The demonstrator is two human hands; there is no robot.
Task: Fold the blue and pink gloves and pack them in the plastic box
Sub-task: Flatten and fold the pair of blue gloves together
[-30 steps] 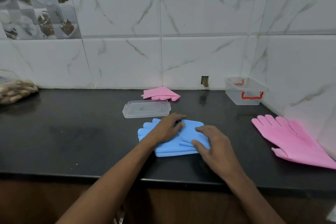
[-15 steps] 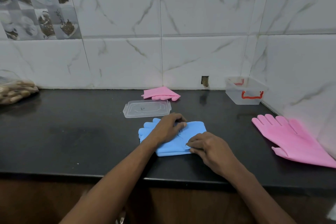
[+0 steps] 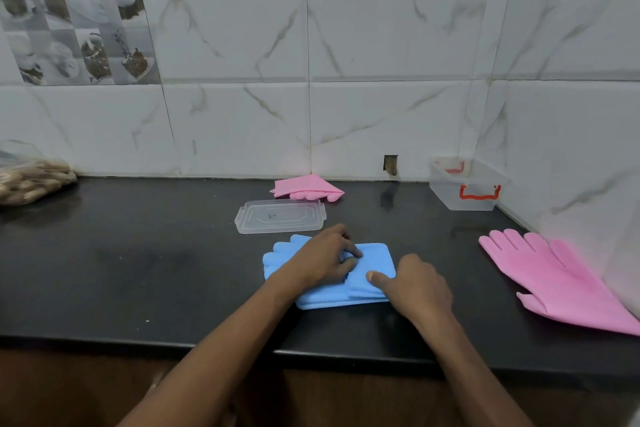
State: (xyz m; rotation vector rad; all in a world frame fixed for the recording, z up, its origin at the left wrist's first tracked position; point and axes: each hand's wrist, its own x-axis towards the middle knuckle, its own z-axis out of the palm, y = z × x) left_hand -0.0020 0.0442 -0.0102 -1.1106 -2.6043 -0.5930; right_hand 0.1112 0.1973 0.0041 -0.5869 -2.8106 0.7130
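The blue gloves (image 3: pixel 375 255) lie folded in a stack on the black counter (image 3: pixel 138 270), near its front edge. My left hand (image 3: pixel 323 258) presses down on the middle of the stack with curled fingers. My right hand (image 3: pixel 414 284) grips the stack's right front corner, thumb on top. One pink glove (image 3: pixel 557 282) lies flat at the right. A folded pink glove (image 3: pixel 306 186) sits by the back wall. The clear plastic box (image 3: pixel 465 185) with a red handle stands in the back right corner. Its clear lid (image 3: pixel 280 216) lies behind the blue gloves.
A clear bag of brownish food (image 3: pixel 31 180) rests at the far left of the counter. Tiled walls close the back and the right side. The counter's front edge runs just below my forearms.
My right hand slid from on top of the blue stack to its right front corner and now pinches the edge. My left hand stayed pressed on the stack.
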